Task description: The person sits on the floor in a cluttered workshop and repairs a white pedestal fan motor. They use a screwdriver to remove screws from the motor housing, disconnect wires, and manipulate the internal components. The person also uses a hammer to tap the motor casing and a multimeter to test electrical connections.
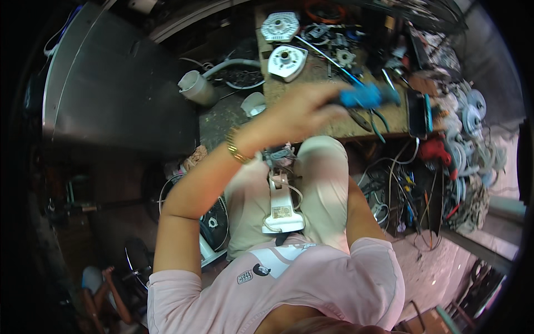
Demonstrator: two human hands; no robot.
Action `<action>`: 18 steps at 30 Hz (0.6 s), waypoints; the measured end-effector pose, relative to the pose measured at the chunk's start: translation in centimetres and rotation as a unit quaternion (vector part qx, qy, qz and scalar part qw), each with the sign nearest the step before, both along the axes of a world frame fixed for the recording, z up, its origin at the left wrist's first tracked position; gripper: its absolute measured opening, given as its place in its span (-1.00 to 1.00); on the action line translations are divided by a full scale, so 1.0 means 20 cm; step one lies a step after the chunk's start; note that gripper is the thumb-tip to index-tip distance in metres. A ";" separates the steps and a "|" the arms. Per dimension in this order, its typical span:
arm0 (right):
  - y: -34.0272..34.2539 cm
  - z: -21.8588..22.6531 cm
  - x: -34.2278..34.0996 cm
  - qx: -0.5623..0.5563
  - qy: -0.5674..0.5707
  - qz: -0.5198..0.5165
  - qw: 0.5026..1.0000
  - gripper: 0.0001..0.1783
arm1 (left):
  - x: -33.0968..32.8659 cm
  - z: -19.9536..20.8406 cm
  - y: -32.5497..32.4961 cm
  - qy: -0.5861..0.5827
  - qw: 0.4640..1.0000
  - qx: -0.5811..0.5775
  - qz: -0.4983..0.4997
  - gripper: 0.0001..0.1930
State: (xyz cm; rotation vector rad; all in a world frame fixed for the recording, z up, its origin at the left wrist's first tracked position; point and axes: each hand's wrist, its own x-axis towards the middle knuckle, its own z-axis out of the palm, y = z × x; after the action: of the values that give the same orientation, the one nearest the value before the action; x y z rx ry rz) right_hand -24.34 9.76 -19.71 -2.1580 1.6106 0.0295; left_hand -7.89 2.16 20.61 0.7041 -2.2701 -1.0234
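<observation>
Blue tool (364, 97) clamped in left fingers (327, 93) above wooden bench (317, 71); right fingers hidden, state unclear.

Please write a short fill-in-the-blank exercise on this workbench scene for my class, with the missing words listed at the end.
1. The left hand holds a blurred object whose main colour is ____.
2. The bracelet on that arm is ____ in colour.
3. The number of white vented covers at the far edge of the wooden bench is ____.
4. The appliance part resting between the person's legs is mostly ____ in colour.

Missing words: blue; gold; two; white.
</observation>
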 end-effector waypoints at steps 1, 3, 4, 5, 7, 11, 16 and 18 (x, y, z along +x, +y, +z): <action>-0.04 0.01 0.05 0.000 -0.001 0.009 1.000 -0.52 | -0.04 -0.08 0.03 0.027 0.999 -0.031 -0.014 -0.54; -0.09 0.03 0.09 -0.005 0.000 0.015 1.000 -0.49 | -0.14 -0.10 0.11 0.001 0.997 -0.063 -0.040 -0.57; -0.11 0.04 0.10 -0.010 -0.002 0.012 1.000 -0.48 | -0.19 -0.11 0.15 0.033 0.995 -0.067 -0.062 -0.53; -0.12 0.06 0.11 -0.013 -0.009 0.010 1.000 -0.47 | -0.25 -0.11 0.18 0.053 0.994 -0.069 -0.073 -0.56; -0.11 0.11 0.09 -0.018 -0.025 -0.005 1.000 -0.45 | -0.33 -0.11 0.21 0.015 0.994 -0.078 -0.081 -0.59; 0.03 0.28 -0.11 -0.026 -0.079 -0.086 0.993 -0.40 | -0.42 -0.20 0.17 0.035 0.992 -0.091 -0.075 -0.65; 0.40 0.38 -0.47 0.019 -0.191 -0.259 0.947 -0.33 | -0.47 -0.26 0.13 -0.001 1.000 -0.030 -0.007 -0.71; 0.57 0.33 -0.61 0.042 -0.262 -0.347 0.900 -0.31 | -0.49 -0.26 0.11 -0.008 1.000 -0.018 0.003 -0.70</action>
State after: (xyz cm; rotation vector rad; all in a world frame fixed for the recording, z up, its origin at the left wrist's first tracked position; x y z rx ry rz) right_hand -36.50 21.08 -13.16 -1.2556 1.8738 -0.6293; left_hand -17.63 4.45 15.49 0.7074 -2.2920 -0.9755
